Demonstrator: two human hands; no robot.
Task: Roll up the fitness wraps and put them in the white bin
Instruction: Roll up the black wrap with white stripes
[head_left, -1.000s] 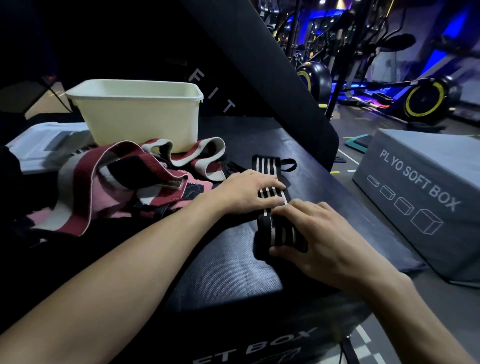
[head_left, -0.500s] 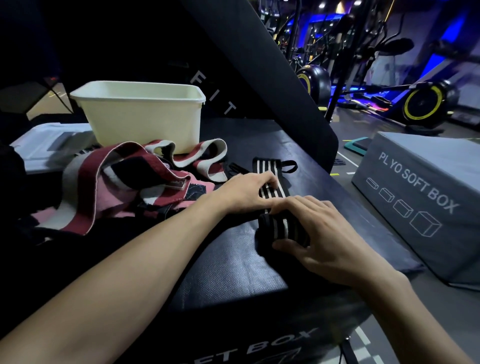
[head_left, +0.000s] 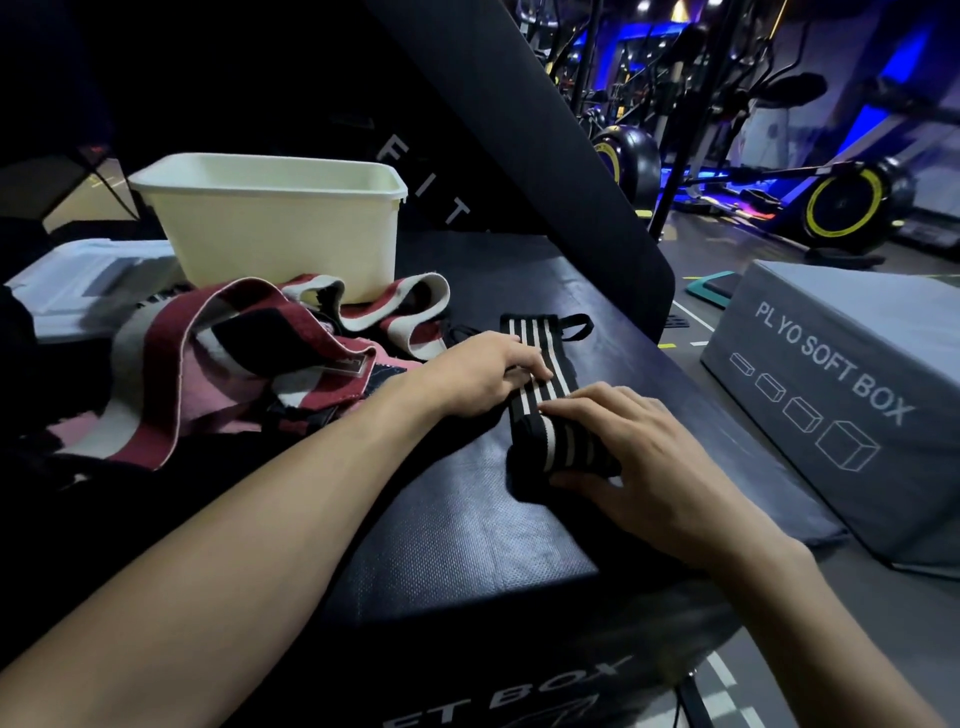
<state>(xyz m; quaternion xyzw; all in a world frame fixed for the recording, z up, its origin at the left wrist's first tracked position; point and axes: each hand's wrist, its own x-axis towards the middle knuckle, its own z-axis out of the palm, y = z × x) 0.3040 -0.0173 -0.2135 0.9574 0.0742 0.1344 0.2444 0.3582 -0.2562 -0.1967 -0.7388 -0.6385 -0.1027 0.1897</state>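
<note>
My right hand (head_left: 644, 462) has its fingers (head_left: 582, 402) curled over the rolled end of the black wrap with white stripes (head_left: 540, 384), thumb tucked under the near side, so the roll is gripped between them. My left hand (head_left: 483, 369) lies just beyond it, fingertips pressing flat on the unrolled stretch of the same wrap, pinning it to the counter (head_left: 467, 540); those fingers are straight, not clasped around anything. The free end of the wrap runs away from me and finishes in a small black loop (head_left: 576, 326).

The counter is a black soft box with a textured top. To the left of my left wrist sits a loose heap of red, white, pink and black wraps (head_left: 218, 364), unrolled and tangled. Behind the heap stands the white bin (head_left: 275, 228), upright; I cannot see what is inside it. A white lid (head_left: 78, 280) lies flat to the bin's left. Off to my right, lower down, is a grey box printed PLYO SOFT BOX (head_left: 852, 395), and beyond it exercise machines (head_left: 841, 208) under blue light.
</note>
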